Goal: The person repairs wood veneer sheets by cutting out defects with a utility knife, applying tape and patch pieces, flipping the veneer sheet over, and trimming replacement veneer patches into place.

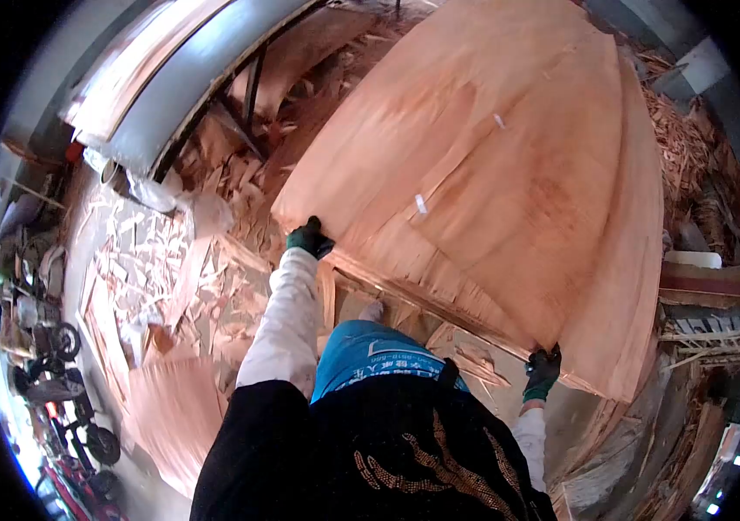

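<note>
Plainly gripped: gloved hands hold broad veneer sheets at the near edge

Two dark green gloves clasp the near edge of a layered spread of pale reddish-brown veneer sheets [491,191], which lies in front of the person and fills the upper middle and right of the view. The left hand [309,237] is closed on the near left corner, its thumb over the top face. The right hand [542,372] is closed on the same edge, well apart from the left and nearer the right corner; the fingertips beneath the wood are hidden. Two small white patches [421,204] mark the top face, and long splits run across it.

White sleeves [281,326] reach out from a black garment [361,451] with a gold branching pattern, above a blue cloth [378,352] printed in white. At left, pale wood scraps [140,265] litter the floor near a crumpled, bag-like wrapping [207,214], its contents impossible to make out. A round, open-ended tube [110,172] sits just beside it, its inside too small to read. Wheeled vehicles [57,386] stand at far left, and shredded wood [687,143] heaps up at right.
</note>
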Demonstrator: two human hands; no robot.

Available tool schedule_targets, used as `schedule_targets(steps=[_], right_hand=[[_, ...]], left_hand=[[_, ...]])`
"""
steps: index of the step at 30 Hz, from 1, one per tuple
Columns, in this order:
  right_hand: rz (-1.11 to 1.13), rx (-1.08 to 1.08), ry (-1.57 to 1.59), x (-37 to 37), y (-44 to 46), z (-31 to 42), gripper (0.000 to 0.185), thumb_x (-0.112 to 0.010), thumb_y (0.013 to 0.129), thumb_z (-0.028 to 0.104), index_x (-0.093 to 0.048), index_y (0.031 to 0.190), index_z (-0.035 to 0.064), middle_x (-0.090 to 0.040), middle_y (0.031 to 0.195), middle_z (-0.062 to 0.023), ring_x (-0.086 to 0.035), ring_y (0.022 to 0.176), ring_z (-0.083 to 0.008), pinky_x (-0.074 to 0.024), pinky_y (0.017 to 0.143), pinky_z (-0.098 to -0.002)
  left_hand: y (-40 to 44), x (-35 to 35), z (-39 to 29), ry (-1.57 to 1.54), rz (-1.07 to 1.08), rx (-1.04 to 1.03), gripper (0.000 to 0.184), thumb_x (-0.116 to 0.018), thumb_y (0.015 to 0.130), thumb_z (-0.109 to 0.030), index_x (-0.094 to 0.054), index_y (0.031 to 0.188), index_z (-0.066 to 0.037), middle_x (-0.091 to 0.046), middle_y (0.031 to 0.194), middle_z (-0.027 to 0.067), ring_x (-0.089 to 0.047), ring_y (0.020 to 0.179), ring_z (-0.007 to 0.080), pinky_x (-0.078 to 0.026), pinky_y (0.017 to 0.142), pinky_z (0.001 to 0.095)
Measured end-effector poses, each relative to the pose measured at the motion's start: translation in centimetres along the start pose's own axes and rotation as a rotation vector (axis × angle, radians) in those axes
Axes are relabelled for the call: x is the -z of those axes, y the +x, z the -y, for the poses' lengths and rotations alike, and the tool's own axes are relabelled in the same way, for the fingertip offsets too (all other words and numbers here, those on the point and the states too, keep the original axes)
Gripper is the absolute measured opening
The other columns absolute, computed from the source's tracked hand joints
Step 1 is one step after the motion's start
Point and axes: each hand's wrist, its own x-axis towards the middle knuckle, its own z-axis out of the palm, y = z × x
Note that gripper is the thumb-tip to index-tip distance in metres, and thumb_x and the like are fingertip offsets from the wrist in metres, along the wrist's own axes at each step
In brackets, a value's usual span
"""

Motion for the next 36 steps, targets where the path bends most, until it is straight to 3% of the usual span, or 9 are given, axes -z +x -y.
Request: schedule_targets(steps=[9, 10, 14, 19, 22, 28, 30, 34, 36], right_hand=[[-0.046, 0.145, 0.032, 2.3, 1.2, -1.5, 0.037, -0.062, 0.085, 0.012, -0.056, 0.121, 0.0078, -0.057, 0.074, -0.0066, -0.048, 0.048, -0.0143, -0.0387, 0.040, -0.0257], [-0.070, 0.621, -0.521, 4.7, 4.9, -5.6, 0.034, -0.063, 0.085, 0.012, -0.058, 0.117, 0.0065, -0.057, 0.074, -0.0066, -0.048, 0.049, -0.0136, -0.0389, 0.042, -0.0255], [-0.022, 0.025, -0.149, 3.3, 3.6, -3.4, 0.041, -0.063, 0.082, 0.003, -0.056, 0.121, 0.0099, -0.052, 0.070, -0.0002, -0.046, 0.052, -0.0103, -0.0382, 0.045, -0.0247], [-0.207, 0.166, -0.307, 1.3, 2.3, -4.2, 0.035, -0.056, 0.087, 0.016, -0.058, 0.121, 0.0114, -0.060, 0.065, -0.0058, -0.054, 0.048, -0.0123, -0.0454, 0.044, -0.0286], [-0.222, 0.104, -0.207, 0.4, 0.8, -2.2, 0.038, -0.054, 0.088, 0.005, -0.058, 0.124, 0.0149, -0.059, 0.073, 0.0011, -0.051, 0.054, -0.0079, -0.0431, 0.045, -0.0235], [-0.221, 0.144, -0.300, 0.8, 0.9, -2.3, 0.037, -0.055, 0.087, 0.021, -0.058, 0.124, 0.0170, -0.067, 0.073, -0.0099, -0.063, 0.056, -0.0189, -0.0513, 0.053, -0.0336], [-0.259, 0.145, -0.484, 1.3, 2.2, -4.1, 0.039, -0.054, 0.087, 0.027, -0.056, 0.125, 0.0201, -0.068, 0.092, -0.0150, -0.065, 0.079, -0.0361, -0.0534, 0.068, -0.0460], [-0.199, 0.155, -0.545, 1.5, 0.0, -1.3, 0.044, -0.052, 0.087, 0.026, -0.050, 0.130, 0.0188, -0.062, 0.115, -0.0164, -0.063, 0.092, -0.0366, -0.0523, 0.079, -0.0474], [-0.073, 0.230, -0.697, 0.4, -2.9, 1.5, 0.042, -0.052, 0.088, 0.022, -0.051, 0.128, 0.0093, -0.054, 0.127, -0.0169, -0.053, 0.113, -0.0293, -0.0468, 0.092, -0.0409]], left_hand=[[0.9, -2.4, 2.6, -0.559, 0.167, 0.190, 0.041, -0.055, 0.085, -0.047, -0.059, 0.084, -0.006, -0.065, 0.072, 0.0177, -0.061, 0.061, 0.0343, -0.048, 0.052, 0.0455], [1.1, -1.4, 1.6, -0.310, 0.266, 0.164, 0.043, -0.055, 0.086, -0.048, -0.056, 0.098, -0.006, -0.065, 0.084, 0.0192, -0.061, 0.072, 0.0358, -0.049, 0.062, 0.0450], [3.7, -8.0, 7.8, 0.084, 0.292, -0.073, 0.065, -0.058, 0.078, -0.058, -0.049, 0.122, -0.011, -0.066, 0.102, 0.0227, -0.062, 0.096, 0.0423, -0.050, 0.080, 0.0500], [1.6, -1.0, 2.7, 0.217, 0.254, -0.147, 0.040, -0.061, 0.080, -0.044, -0.053, 0.098, -0.010, -0.067, 0.086, 0.0213, -0.065, 0.079, 0.0388, -0.051, 0.067, 0.0483], [5.8, -10.9, 13.5, -0.837, 0.411, -0.012, 0.042, -0.052, 0.091, -0.045, -0.059, 0.094, -0.003, -0.066, 0.094, 0.0133, -0.060, 0.081, 0.0275, -0.050, 0.077, 0.0385], [3.1, -5.7, 7.1, -0.553, 0.366, 0.437, 0.051, -0.056, 0.089, -0.043, -0.057, 0.103, 0.006, -0.063, 0.106, 0.0224, -0.060, 0.098, 0.0379, -0.050, 0.083, 0.0412], [5.8, -8.3, 11.7, 0.913, 0.296, -0.789, 0.060, -0.051, 0.090, -0.045, -0.048, 0.123, 0.006, -0.054, 0.127, 0.0238, -0.055, 0.115, 0.0328, -0.044, 0.097, 0.0391], [1.5, 0.1, 1.5, 1.053, 0.671, -0.737, 0.036, -0.044, 0.094, -0.032, -0.061, 0.116, -0.008, -0.060, 0.122, 0.0132, -0.050, 0.117, 0.0408, -0.028, 0.106, 0.0513], [0.4, -1.2, 8.0, 0.292, -0.101, -0.752, 0.029, -0.057, 0.086, -0.037, -0.065, 0.096, -0.011, -0.066, 0.091, 0.0110, -0.064, 0.086, 0.0315, -0.050, 0.072, 0.0440]])
